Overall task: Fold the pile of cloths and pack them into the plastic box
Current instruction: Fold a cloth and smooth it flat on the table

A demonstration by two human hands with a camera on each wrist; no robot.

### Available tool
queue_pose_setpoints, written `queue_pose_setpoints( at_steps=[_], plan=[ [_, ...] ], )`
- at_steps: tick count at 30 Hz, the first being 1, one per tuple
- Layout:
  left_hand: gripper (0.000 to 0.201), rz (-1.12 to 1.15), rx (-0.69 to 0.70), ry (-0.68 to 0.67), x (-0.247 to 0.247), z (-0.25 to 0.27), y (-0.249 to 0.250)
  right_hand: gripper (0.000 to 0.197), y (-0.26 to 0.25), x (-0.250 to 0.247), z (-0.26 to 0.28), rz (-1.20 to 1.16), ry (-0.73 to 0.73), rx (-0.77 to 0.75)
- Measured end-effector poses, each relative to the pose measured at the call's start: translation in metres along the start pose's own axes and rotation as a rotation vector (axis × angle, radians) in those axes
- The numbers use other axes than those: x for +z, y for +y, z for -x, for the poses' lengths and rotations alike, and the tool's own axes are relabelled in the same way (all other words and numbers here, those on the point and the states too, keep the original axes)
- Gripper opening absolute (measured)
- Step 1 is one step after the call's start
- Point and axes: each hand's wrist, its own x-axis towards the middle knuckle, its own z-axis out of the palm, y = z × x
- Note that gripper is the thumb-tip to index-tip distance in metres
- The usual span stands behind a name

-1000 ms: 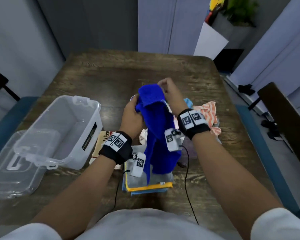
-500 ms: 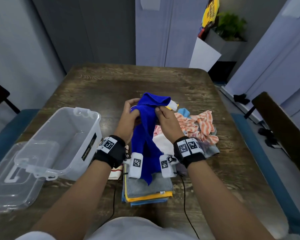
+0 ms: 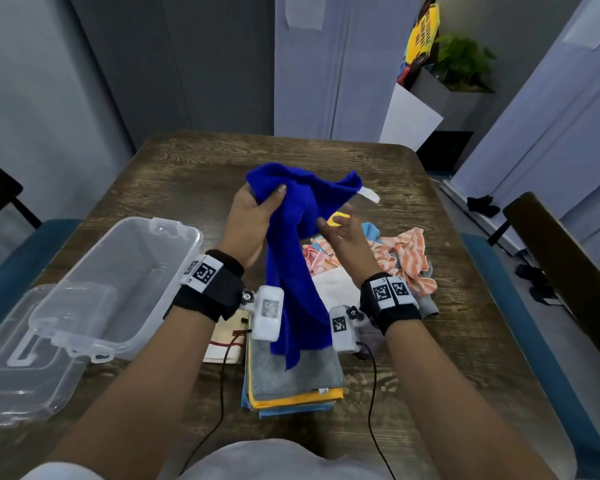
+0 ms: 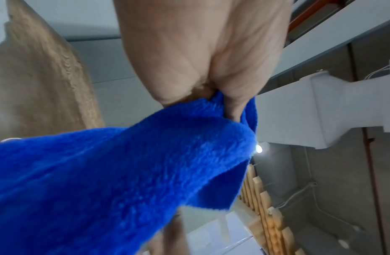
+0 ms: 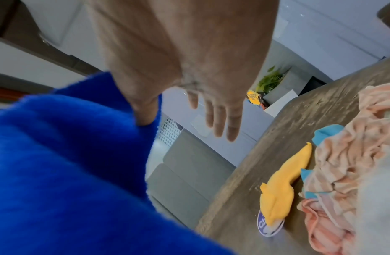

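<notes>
A bright blue fleece cloth [image 3: 291, 271] hangs in the air over the table's middle. My left hand [image 3: 257, 211] grips its bunched top edge, and the left wrist view shows the fingers [image 4: 231, 103] curled into the blue cloth [image 4: 124, 172]. My right hand [image 3: 340, 232] is just right of the cloth, with straight, spread fingers [image 5: 220, 119]. Only its thumb touches the blue cloth [image 5: 69, 155]. A stack of folded cloths [image 3: 291, 382], grey on top, lies under the hanging end. The unfolded pile [image 3: 402, 261], orange-striped and white, sits to the right. The clear plastic box [image 3: 118, 282] stands empty at the left.
The box's lid [image 3: 14, 372] lies at the front left corner. A folded beige cloth with a red stripe [image 3: 222, 346] lies between box and stack. A yellow cloth [image 5: 283, 186] lies at the pile's far edge. Dark chairs [image 3: 568, 258] flank the wooden table [image 3: 187, 174].
My right hand has let go of the blue cloth's top and opened. The left hand keeps its grip, and the cloth's top edge has spread wider to the right.
</notes>
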Motion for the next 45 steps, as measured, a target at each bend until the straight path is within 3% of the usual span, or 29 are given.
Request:
queue_pose_setpoints(
  at_steps=[2, 5, 9, 12, 20, 25, 27, 29, 32, 33, 35, 38, 41, 43, 45],
  plan=[
    [0.017, 0.014, 0.003, -0.088, 0.001, -0.002, 0.014, 0.064, 0.002, 0.005, 0.004, -0.066, -0.162, 0.050],
    [0.017, -0.040, -0.019, -0.167, -0.001, -0.005, 0.024, 0.058, -0.003, 0.010, 0.009, -0.250, -0.176, 0.066],
    [0.024, -0.056, -0.045, -0.095, -0.020, -0.008, 0.030, 0.024, -0.024, 0.001, 0.007, -0.558, -0.139, 0.027],
    [0.024, -0.123, -0.039, -0.040, -0.032, -0.015, 0.027, 0.034, -0.041, -0.011, 0.003, -0.731, -0.094, 0.023],
    [0.022, -0.278, 0.054, 0.147, -0.025, -0.024, 0.027, 0.024, -0.064, -0.013, -0.002, -0.495, -0.023, -0.094],
    [0.017, -0.185, 0.078, 0.154, -0.027, -0.029, 0.042, 0.013, -0.072, -0.028, -0.008, -0.494, -0.061, -0.239],
    [0.017, -0.127, 0.078, 0.168, -0.027, -0.030, 0.046, 0.022, -0.073, -0.031, -0.011, -0.481, -0.054, -0.238],
    [0.032, -0.034, 0.014, 0.181, -0.032, -0.034, 0.039, 0.033, -0.068, -0.032, -0.015, -0.453, -0.037, -0.210],
    [0.071, 0.056, -0.288, 0.067, -0.045, -0.029, 0.009, 0.035, -0.051, -0.028, -0.020, -0.359, 0.036, -0.105],
    [0.071, 0.002, -0.378, 0.017, -0.048, -0.024, -0.005, 0.032, -0.044, -0.026, -0.022, -0.336, 0.060, -0.062],
    [0.050, -0.165, -0.494, -0.029, -0.049, -0.010, -0.024, 0.021, -0.028, -0.025, -0.023, -0.328, 0.050, 0.031],
    [0.033, -0.234, -0.506, -0.015, -0.049, -0.005, -0.035, 0.027, -0.016, -0.028, -0.020, -0.281, -0.059, 0.143],
    [0.028, -0.134, -0.408, 0.130, -0.054, -0.015, -0.031, 0.037, -0.015, -0.030, -0.017, -0.300, -0.104, 0.144],
    [0.034, -0.171, -0.392, 0.257, -0.062, -0.022, -0.033, 0.038, -0.019, -0.029, -0.016, -0.297, -0.112, 0.119],
    [0.057, -0.484, -0.419, 0.275, -0.070, -0.024, -0.044, 0.039, -0.023, -0.026, -0.015, -0.278, -0.158, 0.085]
  ],
)
